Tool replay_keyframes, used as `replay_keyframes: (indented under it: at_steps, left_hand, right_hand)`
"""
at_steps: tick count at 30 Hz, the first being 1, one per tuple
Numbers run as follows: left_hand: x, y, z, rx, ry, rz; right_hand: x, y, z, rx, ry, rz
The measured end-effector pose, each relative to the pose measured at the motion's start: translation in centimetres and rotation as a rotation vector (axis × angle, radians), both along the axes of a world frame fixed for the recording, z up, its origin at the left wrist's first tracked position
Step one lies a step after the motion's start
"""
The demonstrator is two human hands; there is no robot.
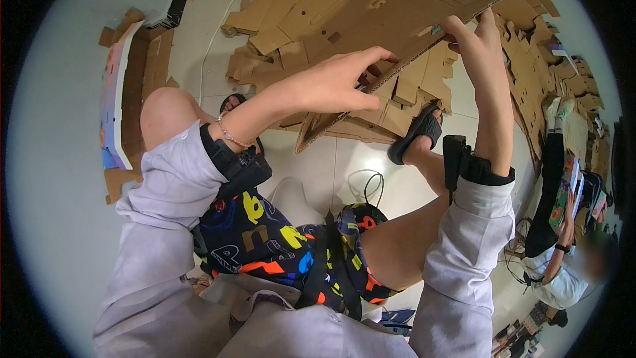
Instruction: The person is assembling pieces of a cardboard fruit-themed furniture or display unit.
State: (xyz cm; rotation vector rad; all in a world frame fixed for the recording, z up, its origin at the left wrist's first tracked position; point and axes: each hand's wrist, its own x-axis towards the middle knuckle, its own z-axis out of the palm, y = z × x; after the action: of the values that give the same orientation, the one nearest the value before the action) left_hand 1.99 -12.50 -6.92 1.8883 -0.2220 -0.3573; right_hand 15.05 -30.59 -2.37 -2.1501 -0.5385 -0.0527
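Fingers of the right hand are closed on the edge of a brown cardboard sheet. Those of the left hand stand spread from the thumb at the same edge, lower down; whether they grip cannot be told. Tilted, the sheet is in front of the knees, above flattened cardboard on a tiled floor. Well apart, at right, is another person.

Pale glossy tiled floor w/ lots of overlapping flattened brown cardboard pcs at far side, more brown cardboard sheets along R, plus thin white curved cable on L & black slide sandal nr pcs' close edge.
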Motion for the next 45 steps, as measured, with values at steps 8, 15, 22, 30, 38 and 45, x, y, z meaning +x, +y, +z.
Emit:
replay_keyframes:
  at_steps: [8,15,22,30,38,45]
  left_hand:
    - [0.1,-0.1,-0.5,-0.002,-0.057,0.003]
    - [0.3,-0.2,-1.1,0.012,-0.095,0.026]
    - [0.4,-0.2,-1.2,0.003,-0.106,0.028]
    - [0.3,-0.1,-1.1,0.017,-0.076,-0.001]
    - [0.3,-0.2,-1.1,0.039,-0.088,0.021]
    - [0.5,-0.1,-1.4,0.066,-0.092,0.009]
  right_hand:
    - [0.1,-0.1,-0.2,-0.012,-0.032,0.004]
    - [0.5,-0.2,-0.6,-0.019,-0.043,0.010]
    - [0.8,-0.1,-0.9,-0.059,-0.059,-0.011]
    - [0.6,-0.1,-0.8,-0.086,-0.030,-0.029]
    - [0.3,0.2,-0.4,-0.110,-0.049,-0.049]
    - [-0.3,0.5,0.2,-0.022,0.122,-0.017]
